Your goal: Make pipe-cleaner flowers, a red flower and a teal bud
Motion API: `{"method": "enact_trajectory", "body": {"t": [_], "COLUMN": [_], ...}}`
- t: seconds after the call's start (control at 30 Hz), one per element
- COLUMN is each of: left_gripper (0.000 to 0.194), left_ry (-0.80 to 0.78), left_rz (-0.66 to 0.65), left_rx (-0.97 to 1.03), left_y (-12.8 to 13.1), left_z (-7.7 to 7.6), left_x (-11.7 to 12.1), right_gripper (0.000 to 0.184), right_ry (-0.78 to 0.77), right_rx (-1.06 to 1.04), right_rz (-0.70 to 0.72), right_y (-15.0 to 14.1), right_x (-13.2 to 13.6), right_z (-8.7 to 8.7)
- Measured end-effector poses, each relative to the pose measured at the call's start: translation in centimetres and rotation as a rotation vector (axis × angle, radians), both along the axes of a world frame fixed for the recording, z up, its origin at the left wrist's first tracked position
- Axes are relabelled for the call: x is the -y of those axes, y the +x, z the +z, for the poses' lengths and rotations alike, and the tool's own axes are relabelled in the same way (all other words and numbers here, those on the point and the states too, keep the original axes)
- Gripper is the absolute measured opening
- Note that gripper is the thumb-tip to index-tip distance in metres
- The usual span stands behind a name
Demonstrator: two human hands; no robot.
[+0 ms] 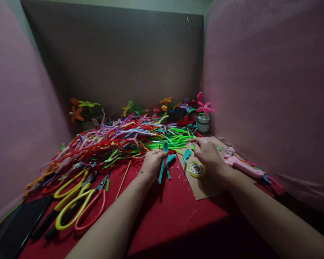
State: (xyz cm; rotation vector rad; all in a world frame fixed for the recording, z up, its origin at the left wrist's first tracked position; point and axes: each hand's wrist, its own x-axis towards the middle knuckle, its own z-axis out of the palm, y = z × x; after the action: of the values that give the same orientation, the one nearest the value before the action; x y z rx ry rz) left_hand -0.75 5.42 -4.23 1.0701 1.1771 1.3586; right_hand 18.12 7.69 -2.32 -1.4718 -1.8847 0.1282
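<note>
My left hand (151, 163) is closed on a teal pipe-cleaner piece (165, 162) bent into loops, its ends hanging down over the red table (178, 212). My right hand (208, 153) is curled at the edge of the pile of green pipe cleaners (172, 140), fingers pinched on something I cannot make out. A second small teal loop (187, 154) lies between the hands on a brown cardboard sheet (205, 189). A yellow tape roll (196, 169) rests on the cardboard just below my right hand.
A big heap of mixed-colour pipe cleaners (108, 140) covers the table's middle and left. Yellow-handled scissors (70, 205), red-handled scissors (93, 207) and pliers lie front left. A pink glue gun (241, 165) lies right. Finished pipe-cleaner flowers and a small jar (203, 123) stand at the back.
</note>
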Motion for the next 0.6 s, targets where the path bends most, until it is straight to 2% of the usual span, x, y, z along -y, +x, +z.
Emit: {"method": "enact_trajectory", "body": {"t": [0.07, 0.17, 0.23, 0.3, 0.43, 0.6], "left_gripper": [0.015, 0.017, 0.018, 0.019, 0.022, 0.021], "left_ry": [0.013, 0.010, 0.000, -0.009, -0.020, -0.023], "left_rz": [0.007, -0.001, -0.017, -0.035, -0.060, -0.052], "left_rx": [-0.011, -0.017, -0.011, -0.002, 0.007, 0.008], "left_y": [0.0, 0.1, 0.3, 0.5, 0.6, 0.3], "left_z": [0.0, 0.0, 0.0, -0.1, -0.1, 0.0], "left_x": [0.0, 0.1, 0.2, 0.4, 0.6, 0.3], "right_gripper": [0.031, 0.033, 0.034, 0.036, 0.037, 0.029], "right_ry": [0.105, 0.161, 0.049, -0.068, -0.146, -0.119], "right_rx": [0.000, 0.159, 0.327, 0.425, 0.537, 0.562], "right_rz": [-0.053, -0.190, -0.299, -0.289, -0.262, -0.275], "right_y": [2.4, 7.0, 9.9, 12.1, 13.7, 13.6], "right_x": [1.2, 2.5, 2.7, 2.7, 2.5, 2.3], "right_z": [0.4, 0.0, -0.9, -2.1, -4.1, -5.1]}}
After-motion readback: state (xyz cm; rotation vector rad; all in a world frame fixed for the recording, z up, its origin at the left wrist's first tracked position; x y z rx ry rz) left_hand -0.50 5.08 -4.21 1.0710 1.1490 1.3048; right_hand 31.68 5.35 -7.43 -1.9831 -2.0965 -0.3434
